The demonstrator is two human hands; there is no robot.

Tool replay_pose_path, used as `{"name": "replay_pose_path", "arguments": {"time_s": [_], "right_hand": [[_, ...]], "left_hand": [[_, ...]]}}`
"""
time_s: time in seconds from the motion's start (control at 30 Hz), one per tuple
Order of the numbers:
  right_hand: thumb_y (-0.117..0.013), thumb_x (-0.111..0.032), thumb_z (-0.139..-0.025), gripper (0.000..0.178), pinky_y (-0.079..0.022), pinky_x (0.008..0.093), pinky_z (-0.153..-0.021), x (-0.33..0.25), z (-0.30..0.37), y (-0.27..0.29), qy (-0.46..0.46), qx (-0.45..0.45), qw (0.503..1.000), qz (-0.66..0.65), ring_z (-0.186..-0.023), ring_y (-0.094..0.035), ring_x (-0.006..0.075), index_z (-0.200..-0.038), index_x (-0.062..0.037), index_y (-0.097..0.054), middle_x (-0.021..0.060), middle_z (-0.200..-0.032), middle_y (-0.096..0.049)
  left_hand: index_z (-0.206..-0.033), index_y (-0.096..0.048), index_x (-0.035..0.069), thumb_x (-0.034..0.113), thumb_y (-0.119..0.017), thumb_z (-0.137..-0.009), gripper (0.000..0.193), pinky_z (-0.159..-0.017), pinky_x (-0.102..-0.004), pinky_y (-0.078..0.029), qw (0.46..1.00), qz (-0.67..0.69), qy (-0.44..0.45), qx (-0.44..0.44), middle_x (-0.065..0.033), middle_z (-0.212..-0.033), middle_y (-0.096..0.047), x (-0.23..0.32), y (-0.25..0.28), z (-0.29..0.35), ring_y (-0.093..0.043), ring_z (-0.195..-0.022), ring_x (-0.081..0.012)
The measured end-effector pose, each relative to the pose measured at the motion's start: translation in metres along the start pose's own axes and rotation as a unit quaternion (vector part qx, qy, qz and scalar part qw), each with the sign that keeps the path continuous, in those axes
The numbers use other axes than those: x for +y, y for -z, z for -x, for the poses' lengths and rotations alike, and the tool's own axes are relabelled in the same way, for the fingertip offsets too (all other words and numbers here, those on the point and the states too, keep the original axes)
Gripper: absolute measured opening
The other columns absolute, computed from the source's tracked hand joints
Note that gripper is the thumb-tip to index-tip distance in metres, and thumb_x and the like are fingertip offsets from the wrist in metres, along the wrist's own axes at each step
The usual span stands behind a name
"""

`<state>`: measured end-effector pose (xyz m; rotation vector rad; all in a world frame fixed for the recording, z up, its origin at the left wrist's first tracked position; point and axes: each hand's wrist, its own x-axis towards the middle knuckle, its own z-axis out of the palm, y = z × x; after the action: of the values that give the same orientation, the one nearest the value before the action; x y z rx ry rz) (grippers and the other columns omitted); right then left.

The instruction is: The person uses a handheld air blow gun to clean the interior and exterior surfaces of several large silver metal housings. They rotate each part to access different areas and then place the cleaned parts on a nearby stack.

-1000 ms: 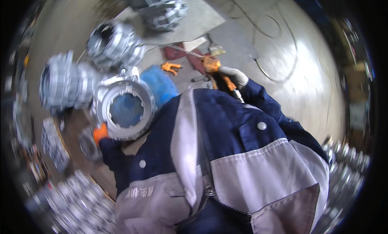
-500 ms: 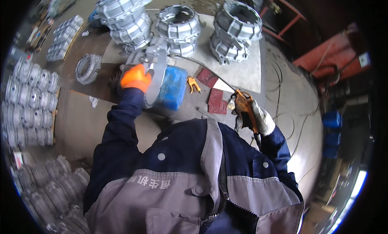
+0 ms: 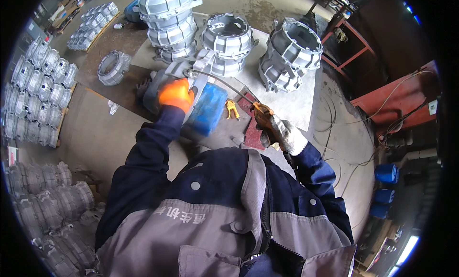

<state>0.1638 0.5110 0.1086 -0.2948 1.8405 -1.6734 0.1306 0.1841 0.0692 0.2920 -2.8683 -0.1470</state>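
My left hand (image 3: 176, 96), in an orange glove, is closed on the near edge of a grey cast-metal housing (image 3: 162, 83). That housing rests beside and partly against a blue block-shaped container (image 3: 208, 109). My right hand (image 3: 287, 136), in a whitish glove with dark, dirty fingers, is wrapped around an orange-bodied hand tool (image 3: 263, 115). From this tool a long thin rod reaches left, its tip at the housing near my left hand. Between my hands lie a small yellow trigger gun (image 3: 232, 109) and dark red pads (image 3: 253, 135).
Silver ring housings stand stacked at the far left (image 3: 167, 18), middle (image 3: 228, 40) and right (image 3: 291, 52). A single ring (image 3: 114, 68) lies left of my work. Palletised castings (image 3: 38, 95) line the left side. Hoses (image 3: 330, 128) trail across the floor on the right, near a red metal cabinet (image 3: 397, 95).
My right hand has moved forward and left with the tool. The housing under my left hand has turned, its broad round face no longer showing. The whole view has shifted slightly.
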Motion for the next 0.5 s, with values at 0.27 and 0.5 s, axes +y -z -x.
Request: {"name": "replay_pose_path", "arguments": {"time_s": [0.27, 0.5], "right_hand": [[-0.044, -0.050, -0.087, 0.057, -0.044, 0.0234, -0.053, -0.003, 0.001, -0.012, -0.005, 0.059, 0.986, -0.154, -0.060, -0.055, 0.0127, -0.115, -0.0005, -0.047, 0.0071, -0.089, -0.058], [-0.044, -0.044, -0.089, 0.053, -0.045, 0.0253, -0.067, -0.001, -0.032, -0.035, 0.009, 0.069, 0.977, -0.200, -0.079, -0.055, 0.0144, -0.119, 0.0002, -0.043, 0.0085, -0.098, -0.056]], "left_hand": [[-0.089, -0.059, 0.006, 0.036, -0.059, -0.068, 0.037, -0.075, -0.0414, -0.043, 0.994, 0.058, 0.030, -0.091, -0.0178, -0.088, -0.060, -0.079, -0.005, -0.055, -0.056, -0.086, -0.0363], [-0.094, -0.059, 0.005, 0.040, -0.057, -0.067, 0.044, -0.081, -0.0396, -0.042, 0.986, 0.009, 0.074, -0.147, -0.0180, -0.098, -0.059, -0.100, -0.004, -0.106, -0.054, -0.094, -0.0358]]}}
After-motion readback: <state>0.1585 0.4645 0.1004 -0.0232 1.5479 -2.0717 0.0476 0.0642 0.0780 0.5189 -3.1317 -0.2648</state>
